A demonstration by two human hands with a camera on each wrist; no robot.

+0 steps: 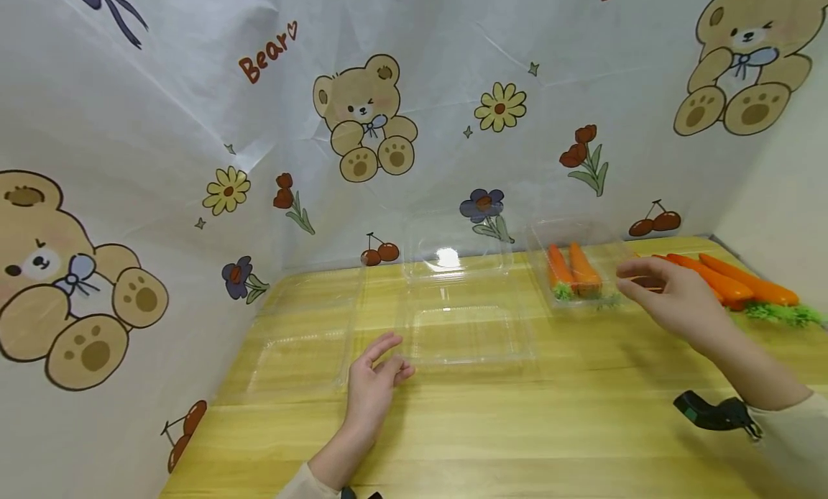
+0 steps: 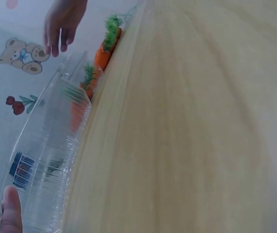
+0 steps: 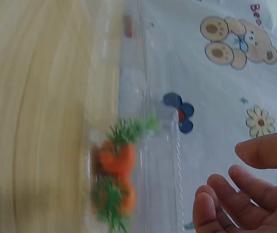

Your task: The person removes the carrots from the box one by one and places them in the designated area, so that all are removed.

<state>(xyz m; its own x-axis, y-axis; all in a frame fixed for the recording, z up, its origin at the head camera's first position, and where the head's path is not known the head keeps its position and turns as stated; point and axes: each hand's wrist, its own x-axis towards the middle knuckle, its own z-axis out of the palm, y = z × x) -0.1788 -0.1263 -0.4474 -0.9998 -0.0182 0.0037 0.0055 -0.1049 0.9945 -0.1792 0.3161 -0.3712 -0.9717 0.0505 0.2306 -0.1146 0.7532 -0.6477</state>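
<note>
My left hand (image 1: 373,384) is at the near left corner of a clear plastic box (image 1: 466,359), its fingers loosely bent. In the left wrist view the thumb (image 2: 11,213) lies by that box's rim; whether it touches cannot be told. My right hand (image 1: 686,305) hovers beside the right-hand clear box (image 1: 582,303), its thumb and fingers apart with nothing between them. Inside this box lie two toy carrots (image 1: 585,269) with green tops. More carrots (image 1: 753,280), partly hidden by the right hand, are on the table to its right.
Another clear box (image 1: 304,333) stands on the left of the wooden table (image 1: 504,434). The boxes' see-through lids or walls rise at the back. A bear-printed sheet (image 1: 440,75) hangs behind and on the left. A dark strap (image 1: 714,413) hangs at the right wrist.
</note>
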